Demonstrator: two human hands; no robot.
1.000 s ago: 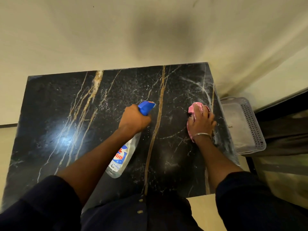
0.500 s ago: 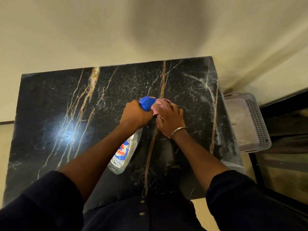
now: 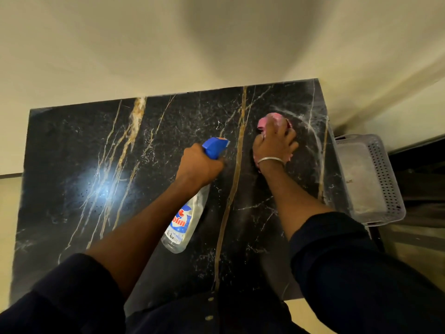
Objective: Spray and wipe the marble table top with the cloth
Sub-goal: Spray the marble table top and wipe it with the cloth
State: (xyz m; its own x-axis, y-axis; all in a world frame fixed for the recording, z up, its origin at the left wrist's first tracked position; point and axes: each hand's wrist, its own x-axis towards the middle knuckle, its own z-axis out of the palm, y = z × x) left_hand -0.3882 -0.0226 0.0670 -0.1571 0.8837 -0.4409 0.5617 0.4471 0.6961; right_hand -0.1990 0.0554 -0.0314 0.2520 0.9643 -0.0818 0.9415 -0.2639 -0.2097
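A black marble table top [image 3: 79, 169] with gold and white veins fills the middle of the view. My left hand [image 3: 198, 165] grips the neck of a clear spray bottle [image 3: 185, 220] with a blue trigger head, held above the table's centre with its nozzle pointing away from me. My right hand [image 3: 274, 145] presses a pink cloth [image 3: 265, 121] flat on the marble towards the far right part of the top. The cloth shows beyond the fingertips and beside the wrist. A silver bangle sits on my right wrist.
A grey perforated plastic basket [image 3: 385, 174] stands just off the table's right edge. A cream wall runs behind the table's far edge. A bright light glare lies on the left part of the marble. My dark sleeves fill the bottom of the view.
My right hand slid the pink cloth from the right side to the centre beside the bottle's head, then back out to the far right. The left hand with the bottle stayed almost still.
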